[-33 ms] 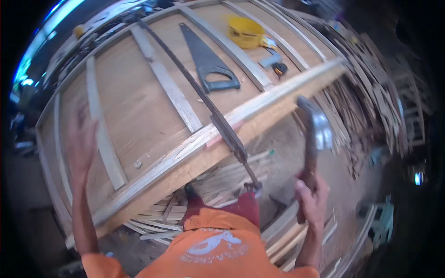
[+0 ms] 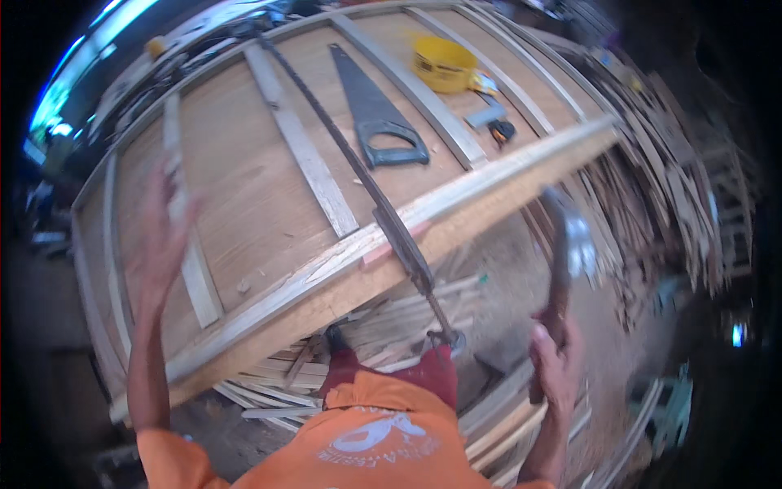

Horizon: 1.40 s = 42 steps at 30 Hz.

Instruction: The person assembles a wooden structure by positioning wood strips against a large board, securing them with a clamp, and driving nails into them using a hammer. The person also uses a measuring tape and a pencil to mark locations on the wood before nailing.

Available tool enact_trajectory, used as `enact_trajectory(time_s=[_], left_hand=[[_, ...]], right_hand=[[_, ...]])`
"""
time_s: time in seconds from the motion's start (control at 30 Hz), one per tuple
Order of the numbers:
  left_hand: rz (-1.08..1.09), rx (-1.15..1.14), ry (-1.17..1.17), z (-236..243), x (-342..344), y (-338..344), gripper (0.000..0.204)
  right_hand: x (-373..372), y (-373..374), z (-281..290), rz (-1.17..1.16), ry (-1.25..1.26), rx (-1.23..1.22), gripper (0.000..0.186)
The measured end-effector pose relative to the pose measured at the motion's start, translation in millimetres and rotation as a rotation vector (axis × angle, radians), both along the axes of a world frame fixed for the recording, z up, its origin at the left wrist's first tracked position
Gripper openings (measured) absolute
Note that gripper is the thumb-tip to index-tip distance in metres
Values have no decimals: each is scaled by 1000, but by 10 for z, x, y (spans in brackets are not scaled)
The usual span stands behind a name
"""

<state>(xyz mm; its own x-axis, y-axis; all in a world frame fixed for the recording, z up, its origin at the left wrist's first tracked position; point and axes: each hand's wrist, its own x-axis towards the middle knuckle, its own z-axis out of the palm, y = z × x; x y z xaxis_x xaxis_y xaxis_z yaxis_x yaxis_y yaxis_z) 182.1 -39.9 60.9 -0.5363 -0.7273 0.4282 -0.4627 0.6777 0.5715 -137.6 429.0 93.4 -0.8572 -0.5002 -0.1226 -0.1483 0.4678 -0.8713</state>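
My right hand [image 2: 558, 363] is wrapped round the handle of a claw hammer [image 2: 560, 281], held upright off the near right side of a framed wooden panel [image 2: 244, 187]. The hammer's metal head is blurred. Raised over the panel's left part, my left hand [image 2: 161, 244] is smeared by motion, but its fingers look stretched apart with nothing in them. A long bar clamp [image 2: 399, 240] crosses the panel, its screw end jutting past the near edge. Beside that bar, a small reddish block [image 2: 377, 257] sits against the edge rail.
On the panel lie a handsaw [image 2: 379, 122], a yellow tub [image 2: 442, 65], a tape measure [image 2: 501, 130] and a grey-blue angled piece [image 2: 486, 114]. Wooden slats divide it. Scrap strips [image 2: 281, 391] cover the floor by my legs; stacked lumber [image 2: 652, 171] stands at right.
The view has shifted slightly, so the panel sits a little lower and to the right. The hammer in my right hand appears further right; my left hand also appears further right, fingers still spread.
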Motion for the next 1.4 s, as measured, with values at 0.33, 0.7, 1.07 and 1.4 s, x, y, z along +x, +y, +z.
enact_trajectory(time_s=[0.33, 0.7, 1.07, 1.4], left_hand=[[-291, 300, -198, -144, -3562, 1232, 78], [61, 485, 73, -1081, -4862, 1090, 108], [247, 323, 106, -1239, -5400, 1103, 97], [320, 457, 160, -1253, -5459, 1027, 112]], right_hand=[[-2136, 1863, -757, 204, 94, 157, 20], [-3561, 1764, -285, 775, 245, 332, 35], [-4619, -768, -440, 1511, 711, 309, 42], [-4924, -1524, -616, 1841, 420, 362, 71]])
